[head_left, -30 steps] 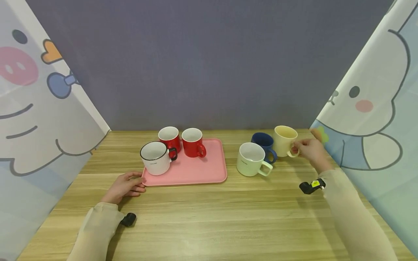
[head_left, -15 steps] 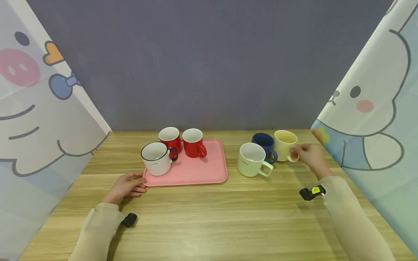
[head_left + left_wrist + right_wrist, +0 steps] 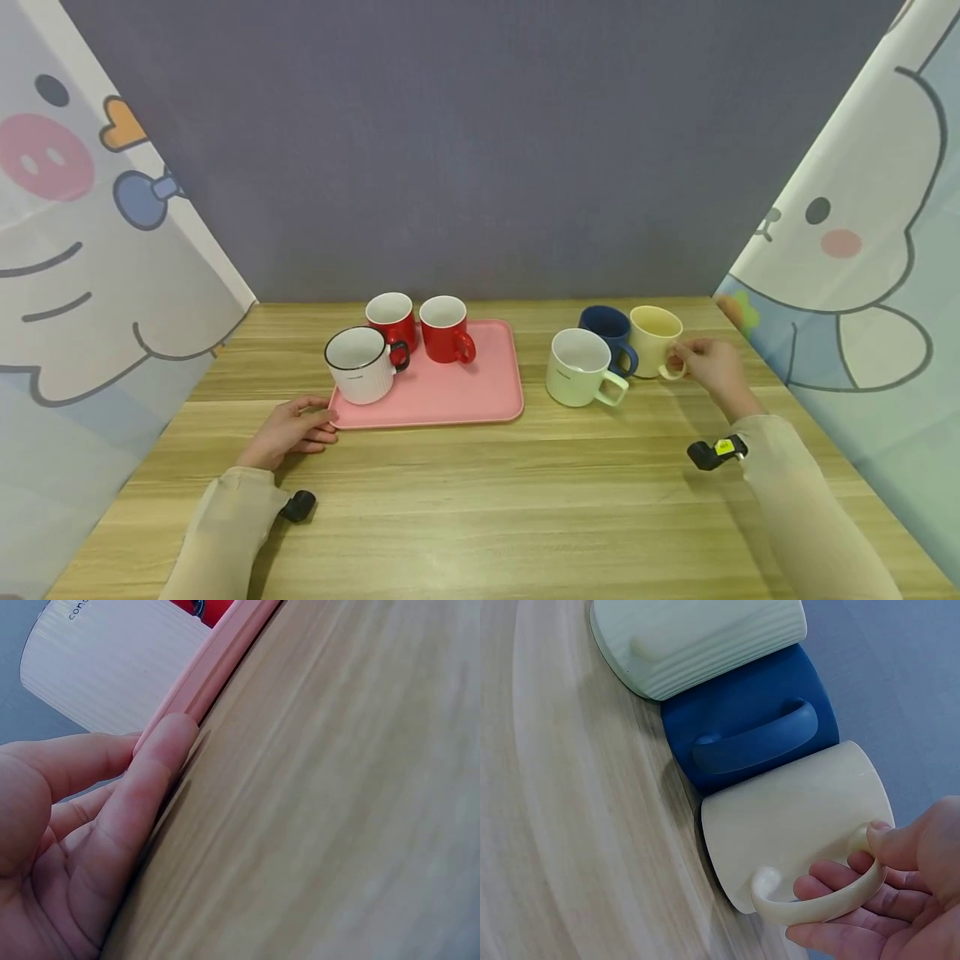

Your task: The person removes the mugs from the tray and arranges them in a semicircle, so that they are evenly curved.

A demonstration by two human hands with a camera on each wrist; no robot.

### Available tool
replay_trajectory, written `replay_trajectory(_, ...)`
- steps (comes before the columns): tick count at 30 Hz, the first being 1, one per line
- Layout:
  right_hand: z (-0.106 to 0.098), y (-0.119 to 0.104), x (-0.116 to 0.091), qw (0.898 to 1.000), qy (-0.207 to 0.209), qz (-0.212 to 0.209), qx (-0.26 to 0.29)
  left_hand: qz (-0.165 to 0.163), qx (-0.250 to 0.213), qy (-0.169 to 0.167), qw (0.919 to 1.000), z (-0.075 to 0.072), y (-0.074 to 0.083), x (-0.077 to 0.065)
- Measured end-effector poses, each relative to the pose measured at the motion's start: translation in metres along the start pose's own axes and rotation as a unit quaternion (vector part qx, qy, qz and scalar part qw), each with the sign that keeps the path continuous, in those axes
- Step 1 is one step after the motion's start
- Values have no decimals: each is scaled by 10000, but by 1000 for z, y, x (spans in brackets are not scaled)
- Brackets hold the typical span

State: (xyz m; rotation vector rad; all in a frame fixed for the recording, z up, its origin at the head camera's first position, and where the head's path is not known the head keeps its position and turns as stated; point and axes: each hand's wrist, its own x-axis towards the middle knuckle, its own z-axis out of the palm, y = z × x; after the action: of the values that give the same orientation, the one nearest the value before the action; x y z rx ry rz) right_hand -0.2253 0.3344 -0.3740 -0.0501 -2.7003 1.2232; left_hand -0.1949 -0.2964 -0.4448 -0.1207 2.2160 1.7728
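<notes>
In the head view my left hand (image 3: 292,432) holds the near left corner of a pink tray (image 3: 465,396). The left wrist view shows thumb and fingers pinching the tray's rim (image 3: 206,671). At the far right, my right hand (image 3: 717,371) grips the handle of a pale yellow mug (image 3: 649,350). Its fingers pass through the handle and the thumb rests on top, as the right wrist view shows. That mug stands upright beside a dark blue mug (image 3: 742,720). A pale green ribbed mug (image 3: 573,382) stands in front of the blue one, its handle pointing right.
On the tray's left part stand a white ribbed mug (image 3: 363,382) with black rim and handle, and two red mugs, one (image 3: 441,343) nearer the middle and one (image 3: 403,327) behind the white mug. A grey panel (image 3: 480,167) closes off the back of the wooden table (image 3: 480,508).
My right hand has brought the yellow mug a little toward me, beside the blue mug. My left hand, the tray and the other mugs stay in place.
</notes>
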Motion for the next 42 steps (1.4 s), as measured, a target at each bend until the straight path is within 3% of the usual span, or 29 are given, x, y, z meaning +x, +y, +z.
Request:
replay_trajectory(16, 2, 4, 0, 9999, -85, -115, 82, -24, -7, 51, 10000, 0, 1, -3)
replay_trajectory(33, -4, 6, 2, 9969, -632, 338, 333, 26, -1, 26, 10000, 0, 0, 0)
replay_trajectory(42, -2, 8, 1, 9949, -666, 296, 693, 25, 21, 2, 10000, 1, 2, -1)
